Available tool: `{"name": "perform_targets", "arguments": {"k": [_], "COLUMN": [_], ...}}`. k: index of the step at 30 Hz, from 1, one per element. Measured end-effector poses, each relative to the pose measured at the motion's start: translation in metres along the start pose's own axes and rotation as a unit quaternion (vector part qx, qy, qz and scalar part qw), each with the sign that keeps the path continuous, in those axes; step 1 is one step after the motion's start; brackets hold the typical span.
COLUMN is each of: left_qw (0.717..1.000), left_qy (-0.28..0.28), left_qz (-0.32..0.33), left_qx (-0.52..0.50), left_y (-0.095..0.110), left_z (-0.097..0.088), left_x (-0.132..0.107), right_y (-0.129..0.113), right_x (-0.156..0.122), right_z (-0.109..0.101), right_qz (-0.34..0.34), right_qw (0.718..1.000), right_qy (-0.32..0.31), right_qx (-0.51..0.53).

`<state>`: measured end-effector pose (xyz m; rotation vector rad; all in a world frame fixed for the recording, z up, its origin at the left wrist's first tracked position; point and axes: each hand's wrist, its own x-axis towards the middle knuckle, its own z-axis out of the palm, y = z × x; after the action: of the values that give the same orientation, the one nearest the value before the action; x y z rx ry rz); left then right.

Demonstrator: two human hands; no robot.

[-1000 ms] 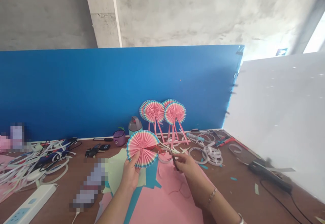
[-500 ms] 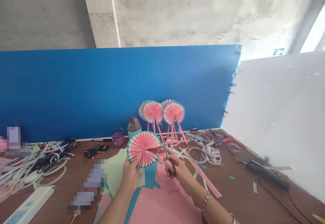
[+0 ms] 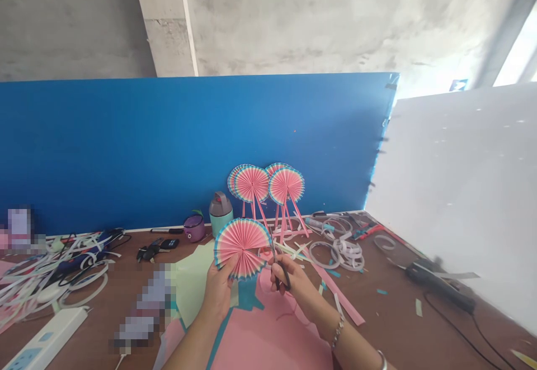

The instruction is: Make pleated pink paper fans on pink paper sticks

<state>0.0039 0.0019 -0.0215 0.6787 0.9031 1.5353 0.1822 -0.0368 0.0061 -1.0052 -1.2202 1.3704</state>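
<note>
Between thumb and fingers, my left hand [image 3: 218, 289] grips the lower left of a pleated paper fan [image 3: 242, 241], pink with a cream band and blue rim. The fan is spread nearly round, with a narrow gap on its right side. My right hand [image 3: 293, 278] is closed on the dark handles of a pair of scissors [image 3: 280, 275], blades pointing up. The blades stand at the fan's right edge, near the gap; whether they touch the paper I cannot tell. Behind, several finished-looking pink fans [image 3: 286, 186] on pink sticks lean against the blue partition [image 3: 126, 152].
Pink paper sheets [image 3: 268, 342] and pale green paper [image 3: 191, 275] lie under my hands. A flask [image 3: 220, 216] and purple pot [image 3: 194, 228] stand behind. White tape coils [image 3: 350, 255], a glue gun [image 3: 440, 286], keys [image 3: 149, 251] and a power strip [image 3: 46, 339] lie around on the brown table.
The fan in my left hand has shifted slightly right, closer to the scissors, and its right edge now meets the blades in view. My right hand stays almost where it was.
</note>
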Motion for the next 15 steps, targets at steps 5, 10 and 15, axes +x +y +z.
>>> {"name": "perform_targets", "arguments": {"k": [5, 10, 15], "left_qw": [1.000, 0.999, 0.993], "left_qy": [-0.014, -0.036, -0.085], "left_qz": [-0.002, -0.008, -0.026], "left_qx": [0.003, 0.011, 0.084], "left_y": [-0.001, 0.003, 0.005], "left_z": [-0.002, 0.003, 0.009], "left_x": [0.001, -0.003, -0.011], "right_y": [0.000, 0.007, 0.015], "right_x": [0.001, 0.010, 0.018], "right_z": [0.000, -0.010, -0.023], "right_qz": [-0.001, -0.020, -0.017], "right_qw": [1.000, 0.993, 0.977], "right_qy": [0.011, 0.092, 0.125], "right_qx": [0.005, 0.077, 0.170]}}
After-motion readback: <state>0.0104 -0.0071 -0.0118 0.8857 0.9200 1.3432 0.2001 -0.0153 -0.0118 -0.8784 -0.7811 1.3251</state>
